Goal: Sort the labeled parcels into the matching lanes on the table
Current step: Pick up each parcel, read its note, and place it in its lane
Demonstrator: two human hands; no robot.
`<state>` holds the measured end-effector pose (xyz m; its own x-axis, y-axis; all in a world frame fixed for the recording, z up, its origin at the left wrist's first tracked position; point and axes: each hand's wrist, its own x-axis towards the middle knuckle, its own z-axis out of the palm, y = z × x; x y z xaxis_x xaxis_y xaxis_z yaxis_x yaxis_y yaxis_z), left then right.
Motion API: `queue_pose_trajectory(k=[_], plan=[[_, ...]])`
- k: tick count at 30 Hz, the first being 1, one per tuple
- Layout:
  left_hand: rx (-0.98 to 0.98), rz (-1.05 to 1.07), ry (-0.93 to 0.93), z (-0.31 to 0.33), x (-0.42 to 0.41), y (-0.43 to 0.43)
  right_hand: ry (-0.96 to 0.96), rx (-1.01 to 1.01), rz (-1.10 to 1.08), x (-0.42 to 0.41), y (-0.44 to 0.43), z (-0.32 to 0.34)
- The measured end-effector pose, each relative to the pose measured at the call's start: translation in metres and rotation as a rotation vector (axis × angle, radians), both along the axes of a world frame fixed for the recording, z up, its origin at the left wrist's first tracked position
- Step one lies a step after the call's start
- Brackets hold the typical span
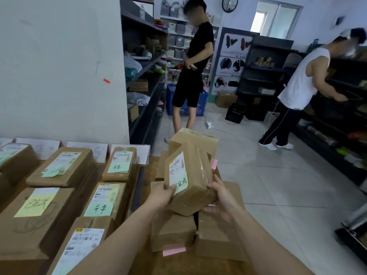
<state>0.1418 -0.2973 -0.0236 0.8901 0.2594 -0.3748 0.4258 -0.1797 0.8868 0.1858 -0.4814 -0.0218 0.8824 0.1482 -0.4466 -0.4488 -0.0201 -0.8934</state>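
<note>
1. Brown cardboard everywhere – the parcel (pixel 190 175) in play is held up in both hands, tilted, above a loose pile of unsorted boxes (pixel 172 233) and just to the right of the sorted rows.
2. The left hand (pixel 160 195) grips its near left corner, thumb curled over the top and pressing on the green handwritten note (pixel 181 185) stuck below the white shipping label (pixel 175 165).
3. The right hand (pixel 222 197) cups the near right end, fingers wrapped against the taped side.
4. In the pile below, a pink slip (pixel 174 251) pokes out from the front of the lowest box, and another pink slip (pixel 214 164) shows behind the held parcel.
5. To the left the sorted parcels lie flat in rows: one with a yellow note (pixel 37 203), beside it one with a green note (pixel 103 201), and a further green-noted one (pixel 121 165) behind that.
6. White paper lane signs (pixel 87 151) stand against the wall behind the rows – the writing on them is too faint to read.
7. Farther off, a person in black (pixel 194 62) stands by a blue crate (pixel 201 102), and a person in a white sleeveless top (pixel 301 80) leans toward dark shelving (pixel 264 72) on the right.
</note>
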Motion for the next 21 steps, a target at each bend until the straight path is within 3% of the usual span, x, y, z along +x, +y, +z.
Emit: queue_pose_trajectory(k=[7,21], plan=[[-0.057,0.047,-0.051,-0.001,-0.005,0.003,-0.184,-0.229,-0.014,-0.008,0.008,0.007],[-0.028,0.163,-0.316,0.024,-0.056,0.036,-0.332,-0.115,-0.051,-0.065,0.045,0.019]])
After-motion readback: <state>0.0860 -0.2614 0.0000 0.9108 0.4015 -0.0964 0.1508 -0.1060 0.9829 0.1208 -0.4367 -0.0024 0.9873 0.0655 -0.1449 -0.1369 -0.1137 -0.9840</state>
